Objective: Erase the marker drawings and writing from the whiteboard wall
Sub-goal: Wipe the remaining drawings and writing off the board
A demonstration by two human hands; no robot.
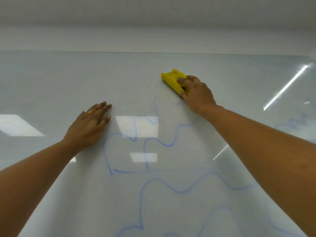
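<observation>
On the far part of the glossy white whiteboard wall (68, 82), a little right of the middle, your right hand (196, 93) grips the yellow block-shaped plastic eraser (171, 79) and holds it flat against the surface, with fingers curled over its near end. Your left hand (89, 127) lies flat on the board further left and nearer to you. Its fingers are straight and close together and hold nothing, and a gold ring (90, 112) sits on one finger. Between your two arms the wavy blue marker lines (167, 144) run from just beside the eraser to the near edge of the view. Some faint blue writing (295, 122) is at the right edge. Bright light reflections (136, 125) lie on the surface, one across the blue lines.
</observation>
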